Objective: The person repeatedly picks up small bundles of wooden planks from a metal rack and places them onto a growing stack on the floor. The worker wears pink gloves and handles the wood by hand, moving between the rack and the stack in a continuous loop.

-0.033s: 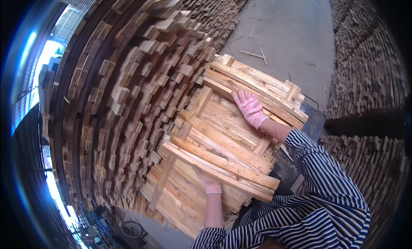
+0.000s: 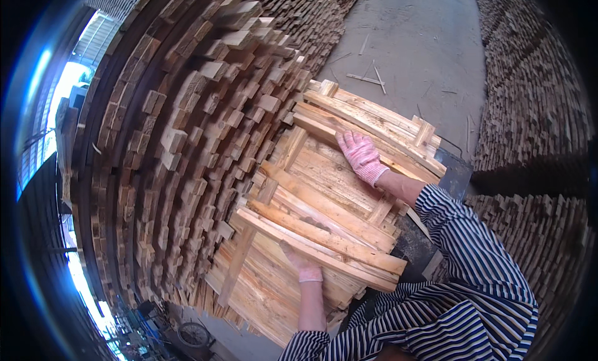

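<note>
Both my hands wear pink-and-white gloves and work at a stack of pale wooden boards. My right hand (image 2: 360, 155) lies over a long wooden board (image 2: 324, 129) towards the far side, its fingers bent over the upper edge and its thumb hidden. Lower down, my left hand (image 2: 304, 266) reaches up against the near wooden board (image 2: 324, 250), closed at its lower edge with the fingertips out of sight. A second board (image 2: 324, 227) lies beside that one. Short crosspieces (image 2: 237, 267) run under the boards, on lower layers of planks (image 2: 268, 286).
A tall stack of weathered lumber (image 2: 187, 143) rises close on the left, its board ends jutting out unevenly. More stacked lumber (image 2: 529, 112) stands to the right. A grey floor (image 2: 411, 37) with scattered wood strips stretches ahead. A wheel (image 2: 193, 334) shows at lower left.
</note>
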### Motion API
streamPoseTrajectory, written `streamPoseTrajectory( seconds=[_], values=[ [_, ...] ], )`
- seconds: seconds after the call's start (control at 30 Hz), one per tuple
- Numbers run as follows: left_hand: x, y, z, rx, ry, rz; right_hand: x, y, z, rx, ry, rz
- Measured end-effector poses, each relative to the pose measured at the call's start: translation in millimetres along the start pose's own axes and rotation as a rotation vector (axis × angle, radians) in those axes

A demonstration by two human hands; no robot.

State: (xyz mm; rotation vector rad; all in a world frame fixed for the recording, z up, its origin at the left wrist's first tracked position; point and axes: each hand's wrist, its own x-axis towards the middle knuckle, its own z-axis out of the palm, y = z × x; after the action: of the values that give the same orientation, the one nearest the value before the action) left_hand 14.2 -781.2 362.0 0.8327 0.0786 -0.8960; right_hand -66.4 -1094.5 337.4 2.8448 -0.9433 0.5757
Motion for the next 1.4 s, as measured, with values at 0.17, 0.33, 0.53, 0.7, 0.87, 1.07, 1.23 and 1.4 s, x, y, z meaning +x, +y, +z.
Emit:
streamPoseTrajectory(
  seconds=[0.17, 0.33, 0.53, 0.7, 0.87, 1.07, 1.23, 1.4],
  values=[
    [-4, 8, 13, 0.038, 0.018, -0.041, -17, -25, -14, 0.112, -0.245, -0.085],
    [-5, 5, 6, 0.090, 0.136, -0.002, -22, -13, -36, 0.396, -0.573, 0.142],
    [0, 7, -16, 0.046, 0.113, 0.042, 17, -9, -62, 0.333, -0.368, 0.149],
    [1, -1, -8, 0.023, 0.167, 0.003, 32, 33, -23, 0.183, -0.245, 0.152],
    [-5, 7, 3, 0.009, 0.097, -0.039, 8, 16, -37, 0.324, -0.395, 0.080],
    [4, -1, -17, 0.046, 0.281, -0.011, -6, -52, -36, 0.625, -0.510, 0.016],
    [10, 3, -31, -0.071, -0.025, -0.031, 2, -55, -22, 0.819, -0.336, 0.056],
    [2, 5, -37, 0.126, 0.306, 0.138, 56, 48, -40, 0.186, -0.332, 0.345]
  ],
)
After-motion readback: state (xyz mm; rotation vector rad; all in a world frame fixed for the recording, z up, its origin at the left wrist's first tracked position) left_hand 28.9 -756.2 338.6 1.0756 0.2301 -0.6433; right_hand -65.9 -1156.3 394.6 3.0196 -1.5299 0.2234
